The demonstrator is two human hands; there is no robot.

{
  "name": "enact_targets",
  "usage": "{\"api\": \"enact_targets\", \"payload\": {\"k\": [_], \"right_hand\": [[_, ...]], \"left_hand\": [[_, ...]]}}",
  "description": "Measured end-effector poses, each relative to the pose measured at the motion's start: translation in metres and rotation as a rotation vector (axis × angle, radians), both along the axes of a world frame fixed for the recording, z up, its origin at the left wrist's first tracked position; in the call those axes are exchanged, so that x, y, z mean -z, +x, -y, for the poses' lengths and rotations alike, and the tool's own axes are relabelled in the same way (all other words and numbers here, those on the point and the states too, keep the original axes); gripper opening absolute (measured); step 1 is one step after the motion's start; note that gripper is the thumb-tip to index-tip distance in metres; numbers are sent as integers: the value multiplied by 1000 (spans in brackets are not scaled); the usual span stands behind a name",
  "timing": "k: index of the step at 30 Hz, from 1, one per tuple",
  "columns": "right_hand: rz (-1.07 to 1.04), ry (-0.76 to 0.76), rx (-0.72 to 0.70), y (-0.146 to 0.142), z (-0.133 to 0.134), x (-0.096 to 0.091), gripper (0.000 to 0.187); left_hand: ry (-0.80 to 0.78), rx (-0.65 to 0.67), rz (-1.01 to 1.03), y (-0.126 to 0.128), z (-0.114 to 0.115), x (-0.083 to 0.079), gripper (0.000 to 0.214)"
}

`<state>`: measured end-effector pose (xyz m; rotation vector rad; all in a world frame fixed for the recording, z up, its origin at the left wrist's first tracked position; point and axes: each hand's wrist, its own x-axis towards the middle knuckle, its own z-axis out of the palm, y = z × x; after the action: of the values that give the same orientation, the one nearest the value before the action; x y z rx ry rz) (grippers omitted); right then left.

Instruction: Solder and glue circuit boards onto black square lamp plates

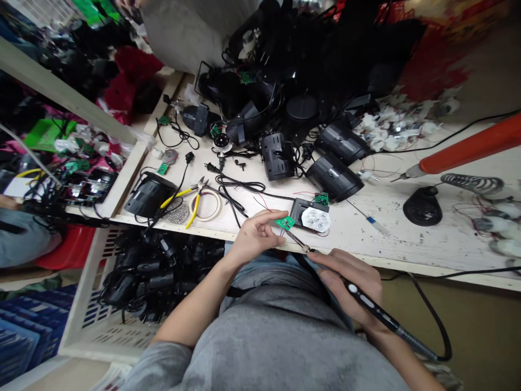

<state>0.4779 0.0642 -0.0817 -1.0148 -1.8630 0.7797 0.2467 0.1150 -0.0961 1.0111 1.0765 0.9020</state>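
Note:
Between the fingertips of my left hand (260,233) is a small green circuit board (286,222) with thin wires. My right hand (354,279) grips a black soldering iron (368,307) like a pen, and its metal tip is at or very near the board's lower edge. Just past the board, a black housing piece (300,210) lies on the bench with a white LED plate (316,219) against it. A second green board (321,198) sits right behind these. Whether the tip touches a wire is too small to tell.
Yellow-handled pliers (195,201), a tape roll (209,205) and black cylindrical housings (336,176) lie on the white bench (378,201). An orange tool (468,144) hangs in from the right, above a coiled iron stand (472,183). A white crate (81,320) of black parts stands below left.

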Motion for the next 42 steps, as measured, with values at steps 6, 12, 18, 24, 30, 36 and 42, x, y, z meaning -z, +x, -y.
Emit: {"api": "enact_targets", "payload": {"k": [6,12,18,24,30,36,42], "right_hand": [[8,-13,2,0,1,1,27],[4,-51,34,-2,1,1,25],[18,-68,28,8,-1,-9,26],[45,-126,-7,10,-1,-14,28],[33,-151,35,4,1,-9,24],[-10,-102,21,5,1,-6,24],[-62,-35,128,17,6,-20,29]], "left_hand": [[12,20,-2,0,0,0,54],[-5,46,-20,0,-1,-5,60],[7,53,-24,1,-4,-4,65],[25,72,-33,2,-5,-4,65],[-1,76,-40,2,-4,-4,66],[23,97,-55,2,-2,-6,72],[194,11,-199,-5,-7,-3,52]]}}
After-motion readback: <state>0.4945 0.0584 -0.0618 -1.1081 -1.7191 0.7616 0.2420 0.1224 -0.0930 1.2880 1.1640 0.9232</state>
